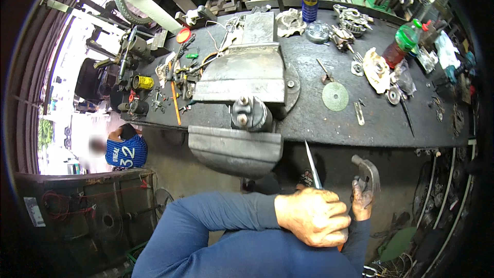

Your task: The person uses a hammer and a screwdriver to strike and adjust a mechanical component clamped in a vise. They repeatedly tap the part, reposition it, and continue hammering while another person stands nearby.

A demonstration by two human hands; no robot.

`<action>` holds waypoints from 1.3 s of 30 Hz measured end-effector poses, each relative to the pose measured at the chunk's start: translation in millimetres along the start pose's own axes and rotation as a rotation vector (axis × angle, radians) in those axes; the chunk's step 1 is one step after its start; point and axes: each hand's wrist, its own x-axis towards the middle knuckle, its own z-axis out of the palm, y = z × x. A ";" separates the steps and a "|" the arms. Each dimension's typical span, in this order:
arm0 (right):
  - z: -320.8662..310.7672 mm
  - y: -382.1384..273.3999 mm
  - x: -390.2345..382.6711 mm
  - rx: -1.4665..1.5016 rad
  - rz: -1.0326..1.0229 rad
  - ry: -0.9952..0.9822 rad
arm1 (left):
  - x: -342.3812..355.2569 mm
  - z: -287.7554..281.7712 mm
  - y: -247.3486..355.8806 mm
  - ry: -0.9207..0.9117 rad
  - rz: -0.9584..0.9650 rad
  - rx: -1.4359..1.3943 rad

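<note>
My left hand [312, 217] is closed around a long, pointed steel tool [310, 159], blade upward, with part of an orange piece showing below the fist. Just to the right and partly behind it, my grimy right hand [362, 198] grips a bent, hammer-like grey metal tool [371, 172]; its lower part is hidden. Both hands are below the bench edge. Above them, a large bench vise [236, 74] has a dark cylindrical metal part [248, 113] with two bolt-like bosses between its jaws.
The dark workbench [360, 128] holds a green cutting disc [335, 97], a spray can [310, 1], a bottle of red liquid [397, 51], scattered tools and metal parts. At left, a person in a blue striped jersey [128, 152] is low beside an open doorway, near a dark panel [87, 221].
</note>
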 end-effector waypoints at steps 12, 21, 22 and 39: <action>31.7 107.0 -53.1 -0.011 0.427 -0.183 | -62.0 39.4 -35.8 -0.005 -0.533 -0.498; 42.6 94.8 -57.1 -0.037 0.427 -0.160 | -51.9 37.2 -33.8 -0.141 -0.402 -0.204; 39.8 90.8 -54.1 -0.038 0.401 -0.160 | -49.0 35.8 -32.6 -0.198 -0.408 -0.210; -29.1 -75.0 -0.3 -0.248 -0.189 0.191 | -4.7 -59.6 -17.1 -0.010 -0.125 0.446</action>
